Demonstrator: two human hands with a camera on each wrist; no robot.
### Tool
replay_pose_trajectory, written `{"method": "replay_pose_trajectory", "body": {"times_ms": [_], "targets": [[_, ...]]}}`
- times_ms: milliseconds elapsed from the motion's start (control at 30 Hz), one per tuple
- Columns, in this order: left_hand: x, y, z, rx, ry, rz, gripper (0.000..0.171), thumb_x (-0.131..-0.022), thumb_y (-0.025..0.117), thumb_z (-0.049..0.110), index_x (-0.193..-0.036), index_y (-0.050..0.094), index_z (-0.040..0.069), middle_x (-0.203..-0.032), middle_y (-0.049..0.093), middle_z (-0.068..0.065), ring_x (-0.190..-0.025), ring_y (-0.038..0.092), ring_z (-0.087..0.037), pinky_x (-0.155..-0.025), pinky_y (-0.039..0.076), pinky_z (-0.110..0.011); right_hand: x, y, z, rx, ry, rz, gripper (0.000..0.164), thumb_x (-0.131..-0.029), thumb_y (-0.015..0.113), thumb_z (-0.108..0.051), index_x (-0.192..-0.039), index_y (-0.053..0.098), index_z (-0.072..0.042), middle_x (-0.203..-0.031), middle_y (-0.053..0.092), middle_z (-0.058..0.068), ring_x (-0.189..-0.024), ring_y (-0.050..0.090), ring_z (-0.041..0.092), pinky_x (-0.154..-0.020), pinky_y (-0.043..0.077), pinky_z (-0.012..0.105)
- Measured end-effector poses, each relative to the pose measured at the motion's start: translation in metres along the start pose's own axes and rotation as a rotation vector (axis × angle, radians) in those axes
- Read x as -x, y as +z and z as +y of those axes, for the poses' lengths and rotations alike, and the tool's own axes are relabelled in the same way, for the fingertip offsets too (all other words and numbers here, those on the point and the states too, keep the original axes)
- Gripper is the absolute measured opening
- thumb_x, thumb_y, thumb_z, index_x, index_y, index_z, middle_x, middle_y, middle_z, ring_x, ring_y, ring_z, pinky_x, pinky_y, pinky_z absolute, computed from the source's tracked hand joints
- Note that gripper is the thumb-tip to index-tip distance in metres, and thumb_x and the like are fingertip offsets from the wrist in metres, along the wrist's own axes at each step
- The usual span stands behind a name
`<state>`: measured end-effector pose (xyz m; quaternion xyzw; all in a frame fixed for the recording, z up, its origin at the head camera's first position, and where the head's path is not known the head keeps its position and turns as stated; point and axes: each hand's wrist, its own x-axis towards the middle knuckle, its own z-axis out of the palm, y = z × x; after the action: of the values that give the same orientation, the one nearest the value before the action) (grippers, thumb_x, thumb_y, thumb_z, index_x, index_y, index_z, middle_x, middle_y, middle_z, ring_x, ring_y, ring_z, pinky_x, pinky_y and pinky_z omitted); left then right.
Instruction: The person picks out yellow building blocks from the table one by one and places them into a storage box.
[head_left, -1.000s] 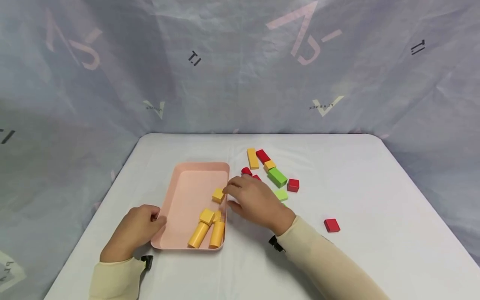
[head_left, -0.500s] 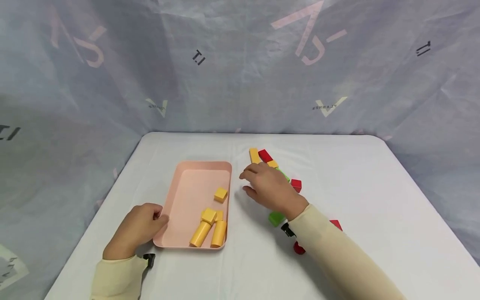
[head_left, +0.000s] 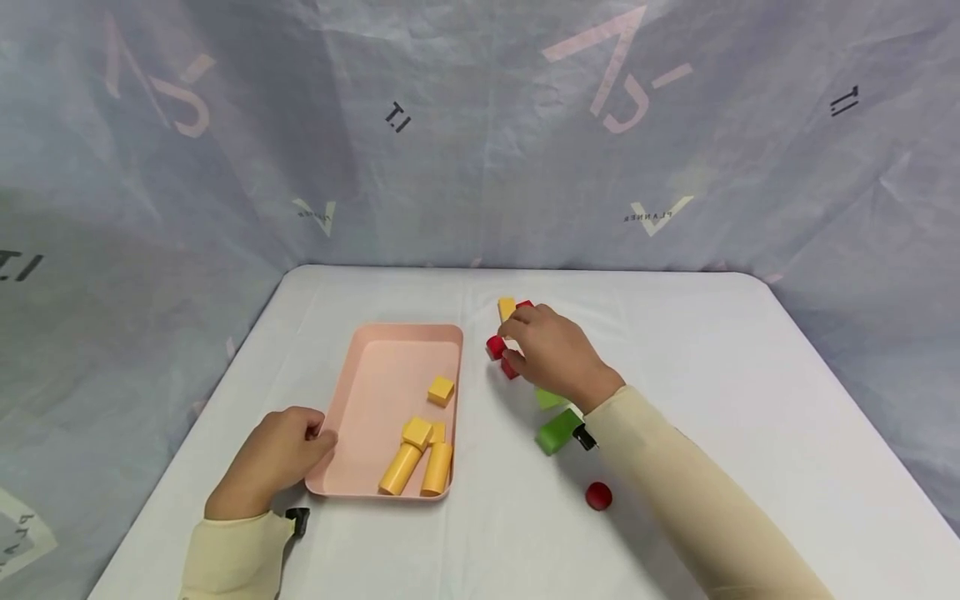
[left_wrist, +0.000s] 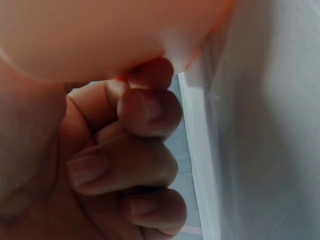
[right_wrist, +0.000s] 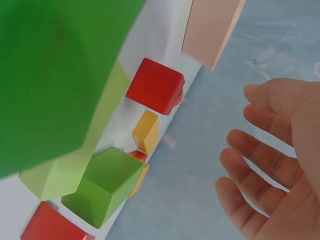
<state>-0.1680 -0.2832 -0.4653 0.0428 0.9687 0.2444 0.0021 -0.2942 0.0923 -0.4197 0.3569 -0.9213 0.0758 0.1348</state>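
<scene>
My left hand (head_left: pixel 273 458) grips the left wall of a pink tray (head_left: pixel 408 329) near its front corner; the left wrist view has the curled fingers against the tray wall (left_wrist: pixel 110 40). Inside the tray lie a yellow cube (head_left: pixel 441 391), two yellow cylinders (head_left: pixel 401 468) and more yellow blocks (head_left: pixel 417 432). Over the scattered blocks hovers my right hand (head_left: pixel 555 350), fingers loosely bent and holding nothing in the right wrist view. Nearest its fingertips are a red cylinder (head_left: pixel 496 347), a red cube (head_left: pixel 510 367) and a yellow bar (head_left: pixel 507 309). The hand hides other blocks.
A light green block (head_left: pixel 549 399) and a green block (head_left: pixel 558 432) lie beneath my right wrist. Closer to me is a round red piece (head_left: pixel 598 496). Another green block (right_wrist: pixel 102 185) shows in the right wrist view. Grey printed cloth (head_left: pixel 480 167) stands behind the white table (head_left: pixel 750 375).
My right hand has moved right and away from the tray's right edge, over the loose blocks. The left hand keeps its grip on the tray, and the yellow pieces have not moved.
</scene>
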Motion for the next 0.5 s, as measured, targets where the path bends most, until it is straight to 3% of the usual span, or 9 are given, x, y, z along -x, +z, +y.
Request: {"method": "replay_pose_trajectory", "body": {"times_ms": [500], "targets": [[0.000, -0.001, 0.000, 0.004, 0.011, -0.003, 0.036, -0.079, 0.060, 0.014, -0.053, 0.035, 0.017, -0.047, 0.027, 0.007, -0.042, 0.025, -0.011, -0.041, 0.022, -0.027, -0.011, 0.006, 0.014, 0.019, 0.108, -0.020, 0.028, -0.080, 0.072, -0.027, -0.107, 0.066, -0.019, -0.107, 0.056, 0.000, -0.091, 0.045, 0.014, -0.070, 0.052, 0.034]]}}
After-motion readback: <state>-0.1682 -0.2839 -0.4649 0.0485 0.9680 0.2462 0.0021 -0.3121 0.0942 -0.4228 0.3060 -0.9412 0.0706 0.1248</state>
